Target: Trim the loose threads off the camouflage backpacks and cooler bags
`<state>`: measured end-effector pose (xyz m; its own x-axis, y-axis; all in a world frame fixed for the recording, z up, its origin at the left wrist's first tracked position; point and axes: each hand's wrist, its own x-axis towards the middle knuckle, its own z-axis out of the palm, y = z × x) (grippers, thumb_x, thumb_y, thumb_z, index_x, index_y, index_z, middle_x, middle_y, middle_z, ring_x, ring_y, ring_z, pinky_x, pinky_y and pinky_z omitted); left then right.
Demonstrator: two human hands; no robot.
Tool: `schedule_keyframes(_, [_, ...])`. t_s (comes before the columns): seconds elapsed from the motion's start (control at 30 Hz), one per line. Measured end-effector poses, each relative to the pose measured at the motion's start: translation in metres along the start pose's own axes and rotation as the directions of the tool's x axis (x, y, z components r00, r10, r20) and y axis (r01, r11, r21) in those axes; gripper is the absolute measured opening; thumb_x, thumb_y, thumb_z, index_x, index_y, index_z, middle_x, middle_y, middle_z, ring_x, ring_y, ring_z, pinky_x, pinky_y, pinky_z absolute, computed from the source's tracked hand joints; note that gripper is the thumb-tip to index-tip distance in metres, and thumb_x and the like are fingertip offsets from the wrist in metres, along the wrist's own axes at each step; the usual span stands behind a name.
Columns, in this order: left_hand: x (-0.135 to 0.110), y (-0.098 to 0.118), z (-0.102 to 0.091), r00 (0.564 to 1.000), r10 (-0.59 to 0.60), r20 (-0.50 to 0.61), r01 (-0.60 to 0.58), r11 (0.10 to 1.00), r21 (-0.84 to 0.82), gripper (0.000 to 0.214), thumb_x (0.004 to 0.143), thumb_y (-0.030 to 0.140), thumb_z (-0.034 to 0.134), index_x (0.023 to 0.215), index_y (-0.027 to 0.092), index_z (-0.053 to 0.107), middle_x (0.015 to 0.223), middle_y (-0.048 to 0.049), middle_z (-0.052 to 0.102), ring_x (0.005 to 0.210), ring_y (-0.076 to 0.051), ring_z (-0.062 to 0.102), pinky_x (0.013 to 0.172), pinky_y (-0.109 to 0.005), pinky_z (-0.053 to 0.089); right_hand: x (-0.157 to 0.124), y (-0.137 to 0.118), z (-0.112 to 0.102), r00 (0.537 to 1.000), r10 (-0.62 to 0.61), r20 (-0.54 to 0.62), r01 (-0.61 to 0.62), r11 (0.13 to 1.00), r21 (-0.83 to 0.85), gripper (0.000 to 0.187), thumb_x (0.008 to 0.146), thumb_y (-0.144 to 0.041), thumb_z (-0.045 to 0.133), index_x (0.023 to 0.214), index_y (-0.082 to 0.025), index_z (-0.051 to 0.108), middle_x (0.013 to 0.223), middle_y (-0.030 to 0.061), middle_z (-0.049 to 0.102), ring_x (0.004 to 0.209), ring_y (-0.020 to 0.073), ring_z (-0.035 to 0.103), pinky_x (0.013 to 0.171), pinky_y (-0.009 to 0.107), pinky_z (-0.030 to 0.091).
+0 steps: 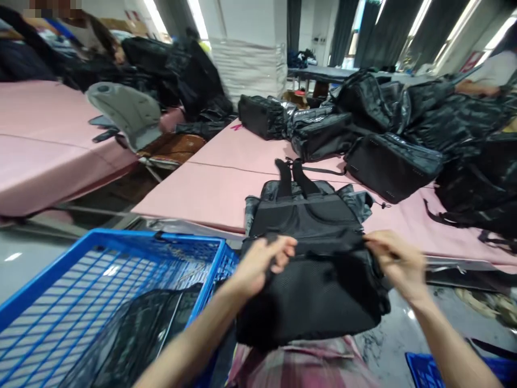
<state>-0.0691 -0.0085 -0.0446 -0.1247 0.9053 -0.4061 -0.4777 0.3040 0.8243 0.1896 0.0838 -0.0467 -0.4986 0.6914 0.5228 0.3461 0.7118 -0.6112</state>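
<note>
A black backpack (315, 291) lies with its back panel up, half on the pink table edge and half over my lap. Its two shoulder straps (291, 180) stretch away from me across the table. My left hand (262, 261) is curled at the bag's left side, fingers bent over the dark fabric. On the opposite side my right hand (398, 261) pinches the bag's edge near its upper right corner. Slight motion blur softens both hands. Grey patterned fabric shows along the bag's far sides.
A blue plastic basket (97, 237) at my left holds a dark bag in clear plastic (149, 328). Several dark bags (391, 161) crowd the right of the pink table (214, 188). A grey chair (125, 113) stands between tables. Another blue basket (420, 372) shows lower right. People work beyond.
</note>
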Motion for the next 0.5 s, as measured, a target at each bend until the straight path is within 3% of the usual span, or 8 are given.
schedule_keyframes(0.07, [0.016,-0.034,0.032,0.981,-0.099,0.167,0.103,0.995,-0.013,0.037,0.065,0.04,0.071,0.082,0.007,0.065,0.074,-0.008,0.06,0.048,-0.004,0.042,0.038,-0.015,0.024,0.0,-0.007,0.007,0.998,-0.069,0.002,0.069,0.998,0.015,0.021,0.084,-0.017,0.051,0.098,-0.027,0.064,0.087,0.0032,0.065,0.079,0.0175,0.062,0.067,0.029,0.051])
schedule_keyframes(0.13, [0.021,-0.049,0.045,0.958,-0.135,0.254,0.148,0.988,-0.033,0.04,0.069,0.042,0.068,0.085,0.006,0.065,0.077,-0.01,0.06,0.049,-0.005,0.045,0.038,-0.015,0.025,-0.001,-0.01,0.017,0.99,-0.141,0.028,0.139,0.989,0.052,0.026,0.084,-0.014,0.047,0.103,-0.024,0.062,0.087,0.0038,0.065,0.077,0.0155,0.062,0.065,0.028,0.05])
schedule_keyframes(0.37, [0.014,-0.031,0.035,0.925,-0.225,0.305,0.266,0.959,-0.1,0.037,0.07,0.043,0.066,0.073,0.006,0.063,0.063,-0.0045,0.053,0.044,-0.005,0.045,0.035,-0.014,0.021,0.002,-0.012,0.017,0.924,-0.379,0.055,0.381,0.923,-0.057,0.027,0.084,-0.014,0.046,0.106,-0.02,0.06,0.089,0.0069,0.066,0.079,0.0152,0.062,0.065,0.026,0.049])
schedule_keyframes(0.43, [0.013,-0.028,0.035,0.964,-0.147,0.22,0.173,0.98,-0.103,0.036,0.068,0.043,0.068,0.072,0.007,0.062,0.061,-0.003,0.053,0.044,-0.005,0.044,0.035,-0.014,0.021,0.001,-0.012,0.016,0.925,-0.377,0.051,0.38,0.924,-0.05,0.028,0.083,-0.011,0.046,0.106,-0.02,0.06,0.089,0.0063,0.066,0.079,0.0148,0.062,0.066,0.026,0.049])
schedule_keyframes(0.5, [0.012,-0.028,0.038,0.996,0.021,0.09,-0.013,0.997,-0.082,0.035,0.065,0.038,0.072,0.082,0.009,0.063,0.066,-0.0028,0.055,0.045,-0.004,0.044,0.035,-0.014,0.023,0.0,-0.011,0.017,0.957,-0.288,0.042,0.288,0.958,-0.001,0.029,0.082,-0.008,0.046,0.105,-0.021,0.06,0.088,0.0049,0.065,0.078,0.0139,0.062,0.064,0.025,0.049])
